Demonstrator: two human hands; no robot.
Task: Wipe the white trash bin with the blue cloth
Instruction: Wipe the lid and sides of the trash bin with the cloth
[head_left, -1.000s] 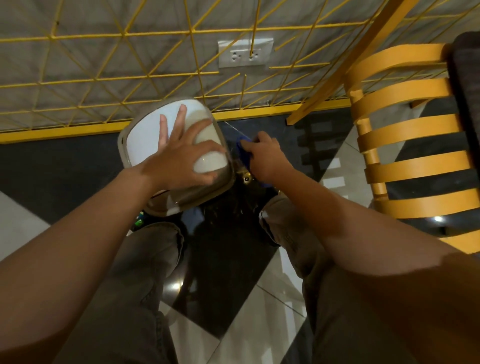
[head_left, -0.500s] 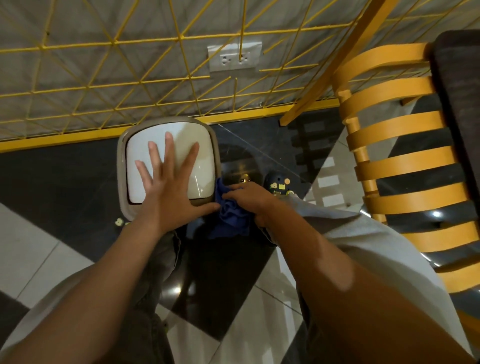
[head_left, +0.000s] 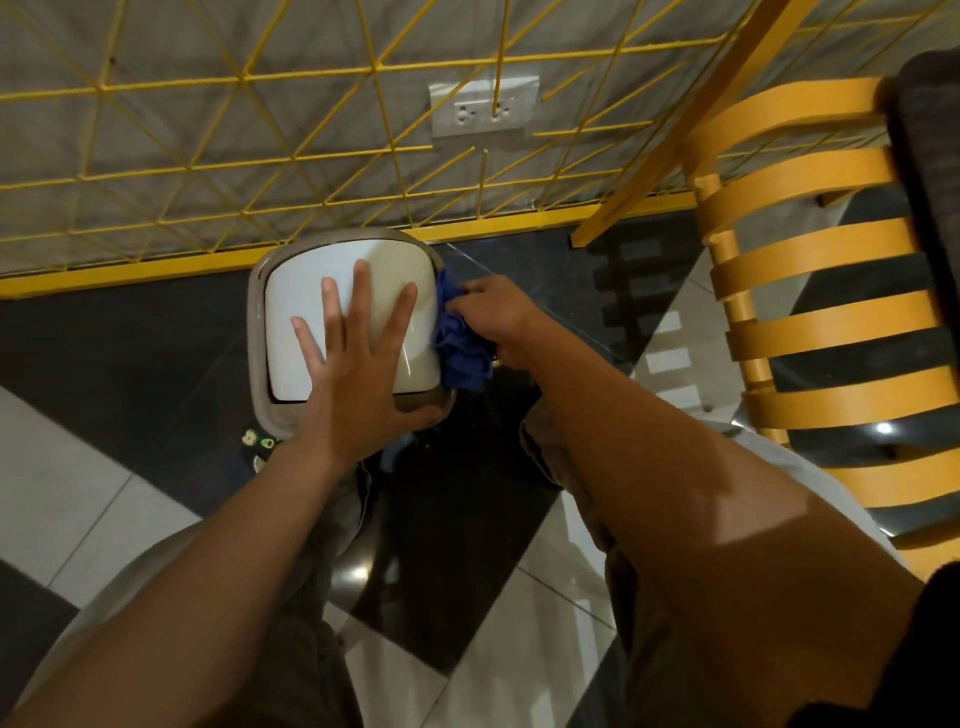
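Observation:
The white trash bin (head_left: 301, 291) stands on the dark floor against the yellow wall base, seen from above, with a white lid in a grey rim. My left hand (head_left: 358, 364) lies flat on the lid, fingers spread, thumb over the near rim. My right hand (head_left: 498, 317) grips the bunched blue cloth (head_left: 460, 343) and presses it against the bin's right side. The bin's walls below the rim are hidden.
An orange slatted chair (head_left: 810, 322) stands close on the right. A yellow wire grid (head_left: 311, 156) and a wall socket (head_left: 483, 106) cover the wall behind the bin. My legs stand just before the bin on black and white tiles (head_left: 78, 493).
The bin was tilted a second ago and now stands upright by the wall. My right hand with the cloth has moved up from the bin's near right corner along its right side.

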